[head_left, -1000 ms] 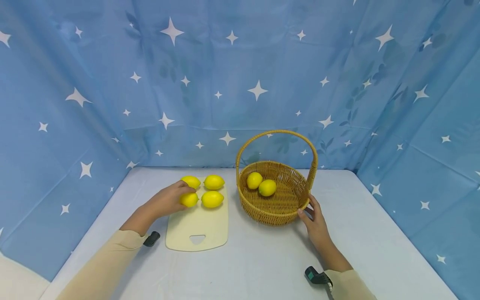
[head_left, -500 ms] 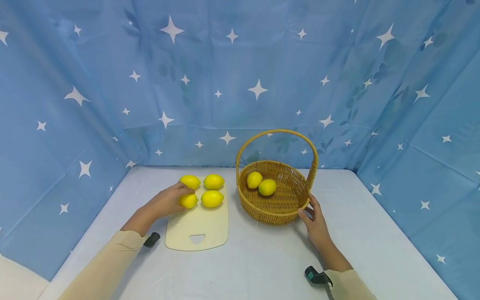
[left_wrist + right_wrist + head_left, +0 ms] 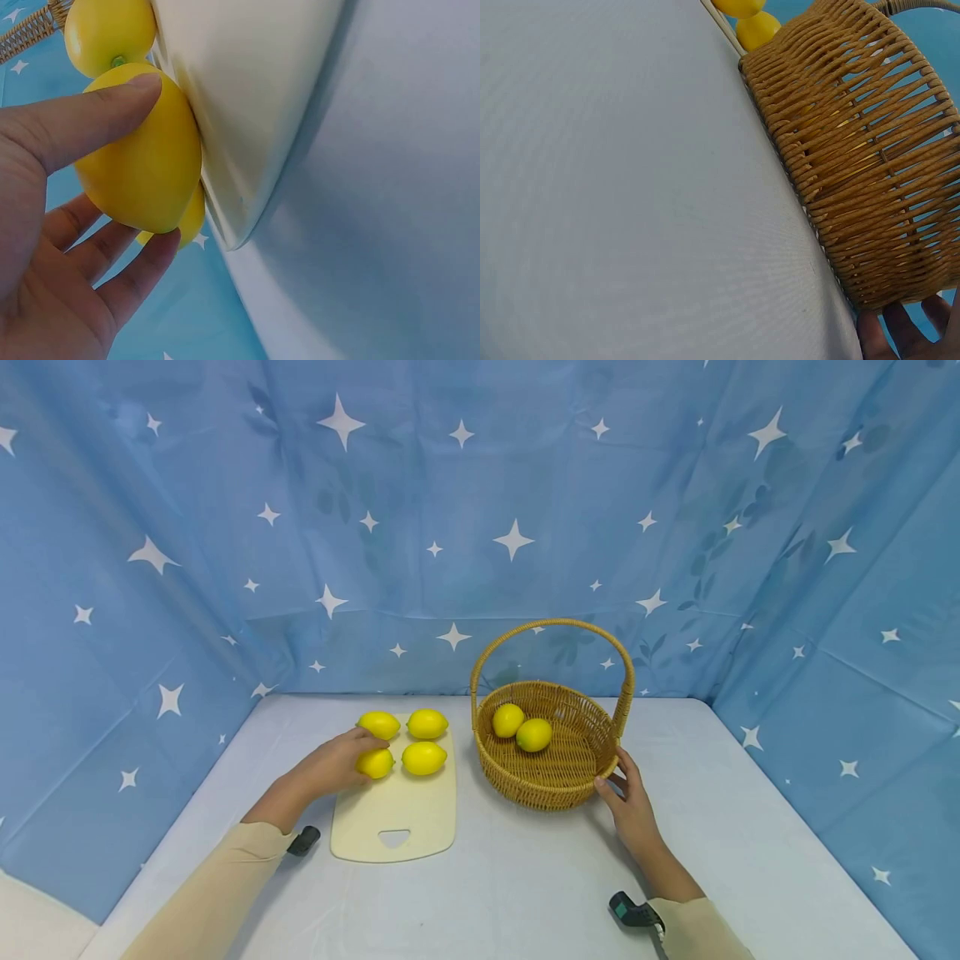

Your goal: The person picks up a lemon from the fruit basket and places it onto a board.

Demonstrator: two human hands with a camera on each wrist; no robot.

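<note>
The near-left lemon [image 3: 146,165] is in my left hand [image 3: 337,766], grasped with my thumb laid across one side and my fingers curled against the other. It sits at the left part of a cream cutting board [image 3: 393,810]; I can't tell whether its underside touches the surface. Just beside it, to its right, lies the near-right lemon [image 3: 424,758], and behind these are the far-left lemon [image 3: 378,724] and the far-right lemon [image 3: 427,723], all on the board.

To the right of the board, apart from it, stands a wicker basket [image 3: 536,793] with a tall arched handle [image 3: 555,622]. Inside, toward its left, two lemons [image 3: 534,735] rest together. My right hand [image 3: 636,814] grips the basket's near right side, thumb by the rim, well away from the lemon in my left.

Everything is on a white desk [image 3: 517,885], with a blue star-patterned curtain [image 3: 480,485] behind.
</note>
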